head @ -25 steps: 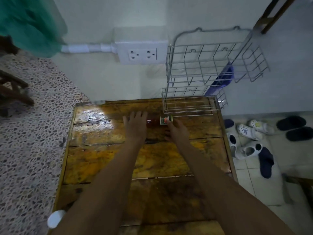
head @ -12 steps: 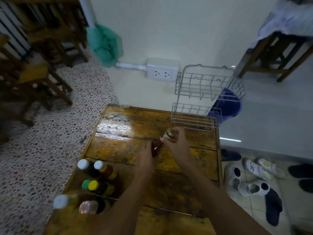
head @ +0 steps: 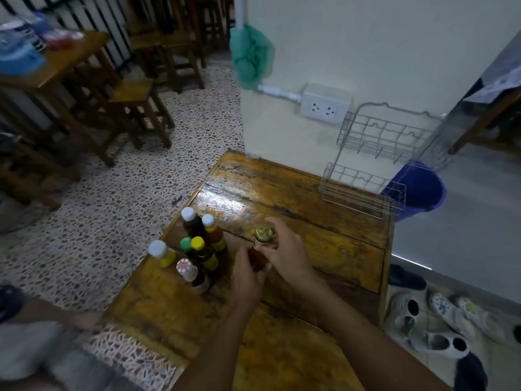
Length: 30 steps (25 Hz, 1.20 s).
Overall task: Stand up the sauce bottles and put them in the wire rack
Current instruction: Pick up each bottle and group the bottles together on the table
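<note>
Near the middle of the frame a red sauce bottle with a gold cap is held upright above the wooden table by both hands. The left hand is wrapped around its lower body, and the right hand is curled around its neck just under the cap. Just left of the hands, a cluster of sauce bottles is seen standing on the table's left edge, with white, green, yellow and red-and-white caps. Further up and to the right, the wire rack is set on the far right corner of the table, well apart from the held bottle; no bottles are seen in it. Behind the rack a blue bucket is visible on the floor, and a wall socket is mounted above.
</note>
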Available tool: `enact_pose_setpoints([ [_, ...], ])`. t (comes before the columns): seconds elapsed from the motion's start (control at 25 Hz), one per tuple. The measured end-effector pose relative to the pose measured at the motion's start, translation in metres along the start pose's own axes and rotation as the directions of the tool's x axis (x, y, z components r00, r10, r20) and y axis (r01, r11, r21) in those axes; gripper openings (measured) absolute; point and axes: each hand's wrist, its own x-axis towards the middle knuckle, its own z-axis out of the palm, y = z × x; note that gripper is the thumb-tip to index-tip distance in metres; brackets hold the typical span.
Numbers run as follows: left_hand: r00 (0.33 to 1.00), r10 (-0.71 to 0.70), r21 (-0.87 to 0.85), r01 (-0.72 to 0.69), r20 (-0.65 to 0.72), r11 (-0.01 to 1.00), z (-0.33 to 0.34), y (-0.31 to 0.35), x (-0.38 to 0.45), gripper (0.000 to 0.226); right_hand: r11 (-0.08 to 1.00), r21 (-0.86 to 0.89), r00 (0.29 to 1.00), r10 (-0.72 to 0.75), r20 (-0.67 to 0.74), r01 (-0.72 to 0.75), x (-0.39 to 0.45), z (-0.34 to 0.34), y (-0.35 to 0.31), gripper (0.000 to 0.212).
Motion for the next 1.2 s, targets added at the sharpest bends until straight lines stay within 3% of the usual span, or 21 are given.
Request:
enact_pose_setpoints([
  [0.24,1.000,0.023,-0.115,-0.023,-0.002,0.993,-0.005,-0.014,0.002,0.043,0.976,-0.121,0.976,-0.162,0.146,0.180,-0.002,0.011,-0.004,0.069],
  [0.48,0.971,0.018,-0.070,-0.002,0.238,0.998,-0.019,-0.038,0.023,0.065,0.942,-0.213,0.938,-0.192,0.288,0.258,-0.005,0.004,0.002,0.055],
  [0.56,0.949,0.034,-0.081,-0.008,0.315,0.997,-0.024,-0.041,0.032,0.062,0.914,-0.265,0.924,-0.222,0.310,0.308,-0.001,0.003,-0.003,0.050],
  [0.68,0.897,0.073,-0.046,-0.059,0.437,0.997,-0.028,-0.032,0.045,0.038,0.778,-0.477,0.897,-0.247,0.366,0.409,0.011,0.005,-0.009,0.043],
  [0.84,0.852,0.136,-0.095,-0.102,0.505,0.990,-0.028,-0.022,0.055,0.041,0.552,-0.625,0.832,-0.422,0.361,0.552,0.034,-0.009,-0.009,0.035],
  [0.96,0.870,0.111,-0.005,-0.124,0.481,0.992,-0.032,-0.003,0.060,0.048,0.540,-0.688,0.864,-0.418,0.280,0.484,0.042,-0.043,-0.008,0.041],
  [1.04,0.865,0.128,0.056,-0.177,0.485,0.983,-0.034,0.017,0.062,0.045,0.594,-0.717,0.915,-0.369,0.162,0.366,0.038,-0.062,-0.005,0.051],
  [1.2,0.849,0.202,0.130,-0.300,0.487,0.945,-0.032,0.046,0.053,0.047,0.731,-0.668,0.979,-0.202,-0.018,0.138,0.020,-0.080,0.001,0.041],
])
